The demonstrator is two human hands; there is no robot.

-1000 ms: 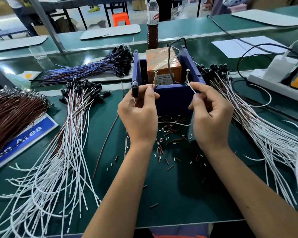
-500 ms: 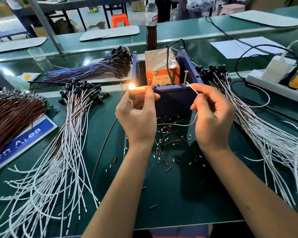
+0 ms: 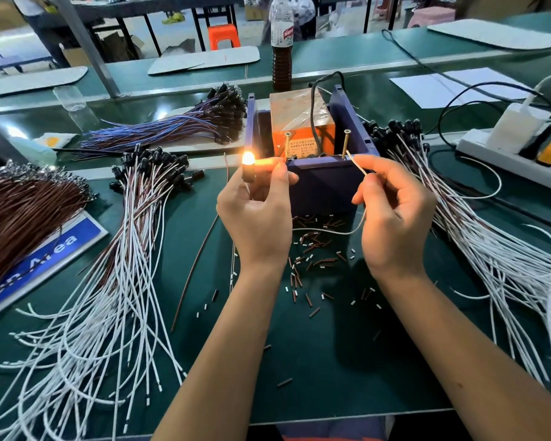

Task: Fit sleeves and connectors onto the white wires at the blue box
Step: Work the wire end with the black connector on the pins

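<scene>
**Lamp lit at the blue box**

My left hand (image 3: 256,218) pinches a small black lamp (image 3: 248,168) between thumb and fingers, and its tip glows bright orange just left of the blue box (image 3: 325,183). My right hand (image 3: 395,221) grips a white wire (image 3: 355,163) between thumb and forefinger, with the wire's bare end held up against the right-hand brass screw (image 3: 345,143) standing on the box's front edge. A second screw (image 3: 288,144) stands to its left; I think the lamp's other lead reaches it, though my fingers hide that. The wire sags under my right palm toward the left hand. Inside the box sits an orange block (image 3: 299,122) with a black cable (image 3: 314,100) looping out. Short brown and white sleeves (image 3: 315,246) lie scattered on the green tabletop (image 3: 315,361) between my wrists. Bundles of white wires (image 3: 109,313) with black ends fan out to either side.
</scene>
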